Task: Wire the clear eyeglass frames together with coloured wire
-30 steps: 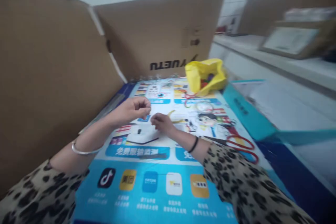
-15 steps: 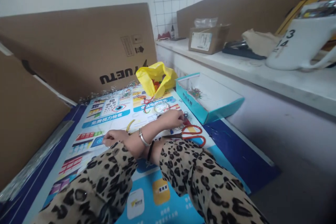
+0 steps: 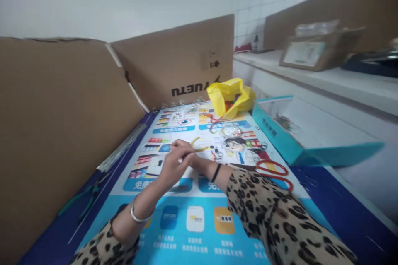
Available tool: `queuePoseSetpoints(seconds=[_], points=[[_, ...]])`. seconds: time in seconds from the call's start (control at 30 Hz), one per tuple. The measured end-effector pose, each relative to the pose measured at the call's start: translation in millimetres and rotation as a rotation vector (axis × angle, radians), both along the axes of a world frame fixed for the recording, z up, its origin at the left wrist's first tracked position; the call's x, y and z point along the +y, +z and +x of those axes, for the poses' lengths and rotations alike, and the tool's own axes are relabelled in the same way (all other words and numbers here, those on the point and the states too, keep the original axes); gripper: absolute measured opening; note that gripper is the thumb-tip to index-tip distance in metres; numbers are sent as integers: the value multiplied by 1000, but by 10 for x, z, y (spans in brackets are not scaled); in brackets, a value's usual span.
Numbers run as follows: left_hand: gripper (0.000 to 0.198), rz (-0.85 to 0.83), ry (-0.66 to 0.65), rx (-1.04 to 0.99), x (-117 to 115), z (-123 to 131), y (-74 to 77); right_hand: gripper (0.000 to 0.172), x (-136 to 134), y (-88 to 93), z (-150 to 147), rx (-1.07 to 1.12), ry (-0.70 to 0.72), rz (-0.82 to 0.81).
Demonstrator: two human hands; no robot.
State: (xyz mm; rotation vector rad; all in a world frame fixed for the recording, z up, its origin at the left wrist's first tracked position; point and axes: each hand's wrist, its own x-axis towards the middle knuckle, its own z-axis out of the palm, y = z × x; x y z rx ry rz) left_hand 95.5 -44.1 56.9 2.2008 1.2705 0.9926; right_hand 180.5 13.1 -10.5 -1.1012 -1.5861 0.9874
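My left hand, with a silver bangle at its wrist, meets my right hand above the middle of the printed sheet. The fingers of both hands are curled in, and anything between them is hidden or too small to make out. A black band circles my right wrist. Just beyond my right hand lies a thin, curved yellow piece. Scissors with red handles rest by my right sleeve, their blades partly hidden. A clear round dish sits farther back.
A yellow bag stands open at the back, red and green strands before it. On the right is a teal box holding a tangled bunch. Green-handled pliers lie left, near a cardboard wall. A shelf runs along the right.
My forearms have uncrossed: my left hand has come back from beside the scissors to my right hand. The view has turned left, bringing the pliers into sight.
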Motion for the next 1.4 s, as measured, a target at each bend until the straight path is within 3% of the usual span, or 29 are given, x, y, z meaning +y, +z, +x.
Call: queuePoseSetpoints(seconds=[0.1,0.17,0.27,0.37,0.7,0.87,0.97,1.23,1.4], points=[[22,-12,373,-225,55,-588,-200,16,83,30,-186,-46,111,62],[25,-37,461,-284,167,-844,-305,15,63,24,-222,-80,120,126],[30,-5,333,-210,334,-996,-415,14,-7,-1,-229,-148,135,219],[29,38,137,-150,420,-964,-449,19,-38,-7,-237,-222,143,258],[18,15,-138,-292,556,-928,-192,21,46,319,-268,-528,217,273],[14,56,-118,-402,495,-974,-142,25,17,510,-285,-707,245,343],[14,77,-111,-425,475,-1010,-135,27,2,532,-314,-795,233,400],[13,-60,-63,-418,473,-1037,-508,26,-53,136,-398,-796,224,309],[14,-134,-14,-448,430,-1043,-565,25,-81,4,-402,-784,197,261]])
